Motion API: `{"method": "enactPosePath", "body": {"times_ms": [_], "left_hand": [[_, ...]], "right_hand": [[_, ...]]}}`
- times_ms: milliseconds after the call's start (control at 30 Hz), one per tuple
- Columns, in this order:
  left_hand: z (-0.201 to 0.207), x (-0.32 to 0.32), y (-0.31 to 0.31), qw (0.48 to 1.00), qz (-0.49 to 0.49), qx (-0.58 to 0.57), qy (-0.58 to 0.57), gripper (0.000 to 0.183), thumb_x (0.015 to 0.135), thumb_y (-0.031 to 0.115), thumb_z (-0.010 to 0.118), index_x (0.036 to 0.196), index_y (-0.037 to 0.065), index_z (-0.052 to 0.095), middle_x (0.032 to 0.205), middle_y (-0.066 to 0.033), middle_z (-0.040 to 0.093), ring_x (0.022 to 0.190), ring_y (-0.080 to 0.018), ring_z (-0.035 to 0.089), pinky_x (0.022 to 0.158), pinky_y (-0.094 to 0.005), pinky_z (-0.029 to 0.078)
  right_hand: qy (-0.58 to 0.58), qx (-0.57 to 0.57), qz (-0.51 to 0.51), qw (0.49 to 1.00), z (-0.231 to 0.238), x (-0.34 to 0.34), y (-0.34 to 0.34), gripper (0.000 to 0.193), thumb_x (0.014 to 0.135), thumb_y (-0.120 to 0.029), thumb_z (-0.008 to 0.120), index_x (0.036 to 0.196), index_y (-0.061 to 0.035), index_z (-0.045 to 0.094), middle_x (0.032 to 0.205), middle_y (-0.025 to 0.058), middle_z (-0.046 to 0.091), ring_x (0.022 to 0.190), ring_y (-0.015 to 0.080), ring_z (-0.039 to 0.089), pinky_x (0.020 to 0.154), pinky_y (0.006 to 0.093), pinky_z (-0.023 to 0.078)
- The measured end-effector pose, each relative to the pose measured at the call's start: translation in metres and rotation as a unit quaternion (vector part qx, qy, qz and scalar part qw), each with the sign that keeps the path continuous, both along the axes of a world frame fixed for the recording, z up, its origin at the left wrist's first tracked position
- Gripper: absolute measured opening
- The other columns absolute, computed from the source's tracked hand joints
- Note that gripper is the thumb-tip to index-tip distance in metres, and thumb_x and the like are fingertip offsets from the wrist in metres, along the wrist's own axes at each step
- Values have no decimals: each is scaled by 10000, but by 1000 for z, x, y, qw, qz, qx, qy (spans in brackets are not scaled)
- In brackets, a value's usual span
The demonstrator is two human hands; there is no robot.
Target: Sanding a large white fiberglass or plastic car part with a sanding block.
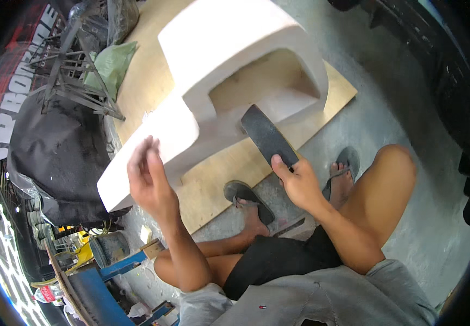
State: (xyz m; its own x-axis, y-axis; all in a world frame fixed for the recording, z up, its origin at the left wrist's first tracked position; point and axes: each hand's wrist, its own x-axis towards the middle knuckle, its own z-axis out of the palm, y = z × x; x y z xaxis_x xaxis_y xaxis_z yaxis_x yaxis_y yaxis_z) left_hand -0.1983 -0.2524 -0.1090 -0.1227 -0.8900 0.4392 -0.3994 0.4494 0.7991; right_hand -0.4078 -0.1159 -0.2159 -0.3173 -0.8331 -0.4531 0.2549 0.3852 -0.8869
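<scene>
A large white moulded shell (224, 49), smooth and curved, lies in front of me with a deep rounded recess in its right part. My right hand (302, 185) grips one end of a long flat black sanding block (267, 133), thumb on top. The block's far end overlaps the shell's lower edge in the picture; whether it touches cannot be told. Near the shell's left arm, my left hand (154, 182) is raised with its fingers loosely bent and apart. Nothing shows in it, and its fingertips are slightly blurred.
Under the shell is a plywood board (343, 89) on the grey concrete floor. A black-covered bulky object (55, 152), a metal frame (77, 81) and a green bag (114, 65) stand at left. Blue metal framing (96, 299) is at lower left. My sandalled feet are by the board.
</scene>
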Motion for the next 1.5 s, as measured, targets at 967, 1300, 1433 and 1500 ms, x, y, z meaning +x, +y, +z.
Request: {"method": "enactPosePath", "body": {"times_ms": [967,1300,1433,1500], "left_hand": [[-27,-50,-83,925,109,-4,-363,610,1036,517,378,1393,67,585,1413,-239,565,1386,-387,448,1181,-653,187],[-36,-47,-80,917,138,11,-375,618,1036,536,374,1411,88,575,1431,-211,551,1381,-377,449,1186,-650,164],[-28,-50,-80,924,119,18,-364,609,1039,526,366,1405,88,581,1457,-209,535,1412,-367,420,1186,-653,163],[-27,-55,-74,921,103,24,-375,615,1038,532,364,1414,93,572,1459,-206,535,1424,-363,406,1186,-652,162]], "right_hand": [[190,21,85,978,25,29,-48,440,1006,-377,608,1009,59,660,787,201,670,772,317,662,739,422,500],[104,53,66,991,23,37,-60,301,1002,-261,638,916,28,652,700,20,577,666,124,514,615,332,430],[41,-69,14,997,47,46,-39,321,984,-272,649,838,13,657,699,0,583,640,105,511,582,308,402],[27,-105,-35,993,52,42,-44,341,980,-285,657,813,12,653,700,-22,581,627,95,507,567,296,388]]}}
